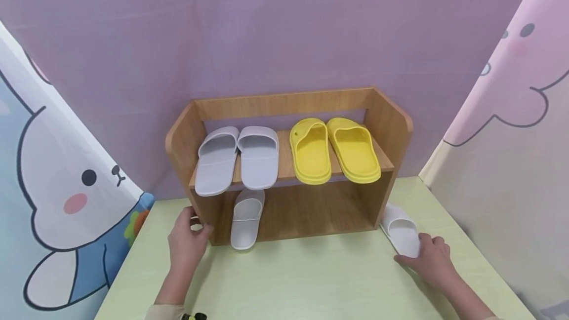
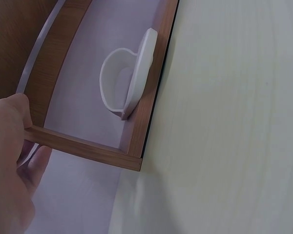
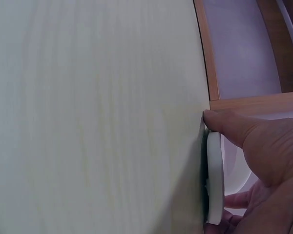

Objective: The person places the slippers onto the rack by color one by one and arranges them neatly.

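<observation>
My left hand point(image 1: 186, 243) grips the front edge of the left side panel of a small wooden shoe rack point(image 1: 320, 209), thumb on one face and fingers on the other. On the rack's lower shelf lies one white slipper point(image 1: 246, 226), its toe pointing inward. To the right of the rack, my right hand point(image 1: 428, 260) holds another white slipper point(image 1: 402, 236) by the heel end, with its toe beside the right side panel. From the right wrist view, the thumb and fingers span the sole point(image 3: 215, 178), which is tilted up on edge in that picture.
A pair of pale grey slippers point(image 1: 259, 162) sits on the upper shelf at left, and a pair of yellow clogs point(image 1: 355, 154) at right. The rack stands on a pale green table point(image 1: 302, 280) against a purple cloth backdrop point(image 1: 284, 28). Printed cloths hang on both sides.
</observation>
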Available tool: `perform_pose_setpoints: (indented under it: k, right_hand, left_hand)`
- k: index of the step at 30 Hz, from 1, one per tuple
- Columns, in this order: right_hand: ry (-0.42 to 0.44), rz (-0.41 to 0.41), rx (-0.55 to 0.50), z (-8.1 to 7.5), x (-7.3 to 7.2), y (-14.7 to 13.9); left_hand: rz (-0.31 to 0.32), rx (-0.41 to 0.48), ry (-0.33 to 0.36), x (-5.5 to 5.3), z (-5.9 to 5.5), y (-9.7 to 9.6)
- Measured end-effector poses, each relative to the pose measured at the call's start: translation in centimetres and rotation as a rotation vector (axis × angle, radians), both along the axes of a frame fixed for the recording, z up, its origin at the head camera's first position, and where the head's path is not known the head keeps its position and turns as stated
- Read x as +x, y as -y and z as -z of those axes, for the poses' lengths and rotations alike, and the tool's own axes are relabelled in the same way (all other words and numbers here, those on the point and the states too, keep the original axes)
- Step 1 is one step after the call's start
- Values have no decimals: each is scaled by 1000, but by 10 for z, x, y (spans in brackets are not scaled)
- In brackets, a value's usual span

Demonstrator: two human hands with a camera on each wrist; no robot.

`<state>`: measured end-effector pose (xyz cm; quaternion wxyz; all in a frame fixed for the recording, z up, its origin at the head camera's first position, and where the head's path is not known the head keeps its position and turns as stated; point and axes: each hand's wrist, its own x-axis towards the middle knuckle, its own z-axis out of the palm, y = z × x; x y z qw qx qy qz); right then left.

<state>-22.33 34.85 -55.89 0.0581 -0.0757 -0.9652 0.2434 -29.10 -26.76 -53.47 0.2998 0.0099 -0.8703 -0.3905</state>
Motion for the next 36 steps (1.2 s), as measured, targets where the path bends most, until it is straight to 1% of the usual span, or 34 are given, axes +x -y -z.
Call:
perform_pose_setpoints:
  k: [6, 11, 19, 33, 36]
  right_hand:
    - [24, 40, -34, 2, -3, 3]
    - [16, 73, -62, 2, -4, 6]
    - [-63, 125, -85, 0, -8, 9]
    - [-163, 185, -155, -5, -8, 12]
    - [-199, 205, -164, -7, -8, 13]
  left_hand:
    - [0, -10, 7, 0, 0, 2]
    - [0, -26, 12, -1, -1, 2]
    - [-5, -27, 23, 0, -1, 2]
    - [-13, -25, 38, 0, -1, 2]
    - [-13, -24, 44, 0, -1, 2]
